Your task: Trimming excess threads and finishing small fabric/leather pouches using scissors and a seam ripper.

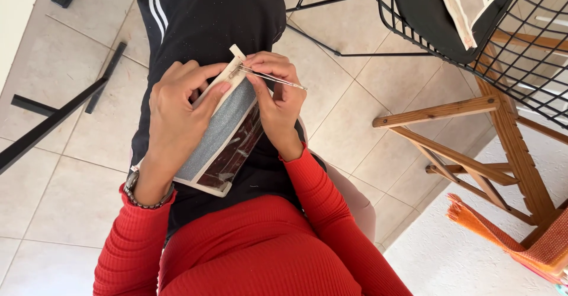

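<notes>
From the head camera, a flat pouch (228, 131) with a glittery silver panel, cream edging and a dark clear pocket lies on the person's lap, near the centre of the picture, its long side running from 7 o'clock up to 1 o'clock. The left hand (177, 104) wraps over the pouch's upper left edge, thumb pressed along the cream border, closed firmly on it. The right hand (275, 89), at 3 o'clock of the pouch's top corner, pinches a thin metal needle (273, 78) between fingertips; the needle points toward 4 o'clock, its near end at the cream corner tab.

The pouch looks light, soft and bendable, probably slick on the clear pocket, so the stitched cream border seems the surest place to hold. The needle looks stiff, thin and easy to drop.

A black wire chair (449, 30) stands at 1 o'clock, a wooden frame (473, 148) at 3 o'clock, with an orange woven cloth (526, 243) at 4 o'clock.
</notes>
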